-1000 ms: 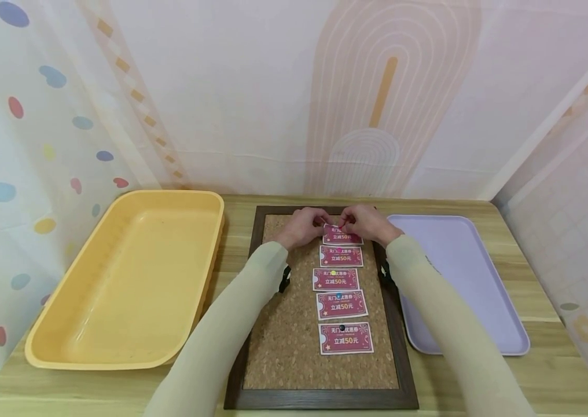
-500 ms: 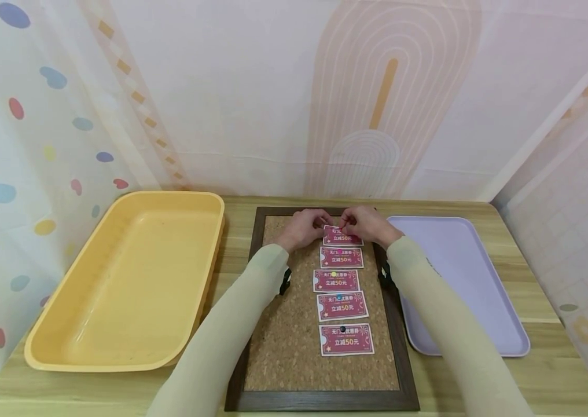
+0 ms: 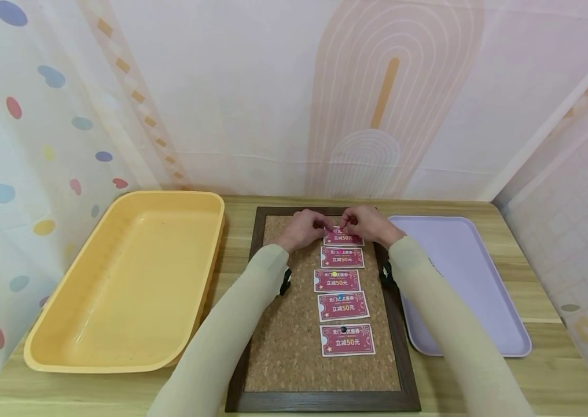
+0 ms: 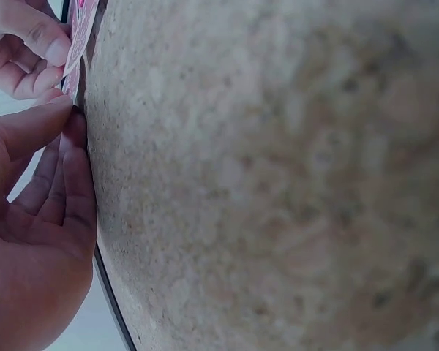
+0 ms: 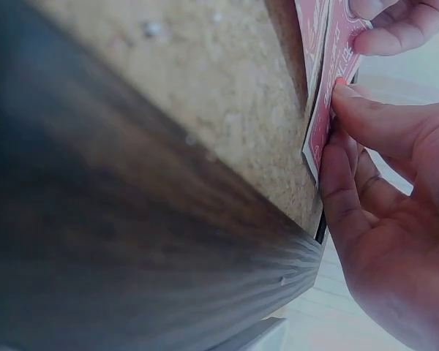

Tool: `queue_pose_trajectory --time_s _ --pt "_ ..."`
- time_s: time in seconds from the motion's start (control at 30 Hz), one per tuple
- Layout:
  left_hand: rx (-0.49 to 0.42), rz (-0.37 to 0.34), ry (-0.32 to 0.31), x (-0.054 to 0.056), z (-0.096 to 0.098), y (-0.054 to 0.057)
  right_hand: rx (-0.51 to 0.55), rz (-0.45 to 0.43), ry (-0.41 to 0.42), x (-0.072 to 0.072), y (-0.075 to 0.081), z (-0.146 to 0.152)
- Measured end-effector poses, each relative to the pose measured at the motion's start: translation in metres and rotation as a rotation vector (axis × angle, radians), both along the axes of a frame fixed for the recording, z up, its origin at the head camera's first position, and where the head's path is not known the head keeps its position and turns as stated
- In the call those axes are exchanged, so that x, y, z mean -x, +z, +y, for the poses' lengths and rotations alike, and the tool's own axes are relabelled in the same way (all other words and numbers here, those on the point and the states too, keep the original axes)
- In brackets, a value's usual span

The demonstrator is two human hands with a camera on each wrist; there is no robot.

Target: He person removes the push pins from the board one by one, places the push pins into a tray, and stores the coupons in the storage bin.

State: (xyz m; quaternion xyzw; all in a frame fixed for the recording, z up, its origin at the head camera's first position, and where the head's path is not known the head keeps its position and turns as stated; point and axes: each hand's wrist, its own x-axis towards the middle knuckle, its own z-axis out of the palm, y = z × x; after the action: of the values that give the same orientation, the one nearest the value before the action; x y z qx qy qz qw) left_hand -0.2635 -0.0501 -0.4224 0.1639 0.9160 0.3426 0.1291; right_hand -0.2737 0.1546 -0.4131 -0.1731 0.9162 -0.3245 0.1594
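Note:
A cork board [image 3: 278,347] in a dark wooden frame lies flat, with a column of red coupons on it. My left hand [image 3: 302,227] pinches the left end of the topmost coupon [image 3: 346,238] between thumb and finger. At that coupon's upper edge, my right hand [image 3: 369,223] pinches a small red push pin [image 5: 341,82]; its tip is hidden by the fingers. In the right wrist view the coupon's near end is slightly raised off the cork. Below, coupons carry a pink pin [image 3: 340,252], a yellow pin [image 3: 334,274], a blue pin [image 3: 340,296] and a black pin [image 3: 344,329].
To the left stands a deep yellow tub [image 3: 132,284]. A shallow purple tray [image 3: 460,278] lies right of the board, partly under the right forearm. The wooden table [image 3: 559,370] ends at a patterned curtain [image 3: 252,116] behind.
The left fingers shift slightly right over the topmost coupon's left end. The right hand keeps its place at the coupon's upper edge.

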Motion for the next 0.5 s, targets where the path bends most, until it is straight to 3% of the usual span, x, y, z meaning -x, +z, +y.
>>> queue_pose_trajectory --time_s 0.5 --pt "-0.011 -0.004 0.006 -0.001 -0.0007 -0.0001 0.033 -0.033 0.017 -0.0007 0.0031 -0.0008"
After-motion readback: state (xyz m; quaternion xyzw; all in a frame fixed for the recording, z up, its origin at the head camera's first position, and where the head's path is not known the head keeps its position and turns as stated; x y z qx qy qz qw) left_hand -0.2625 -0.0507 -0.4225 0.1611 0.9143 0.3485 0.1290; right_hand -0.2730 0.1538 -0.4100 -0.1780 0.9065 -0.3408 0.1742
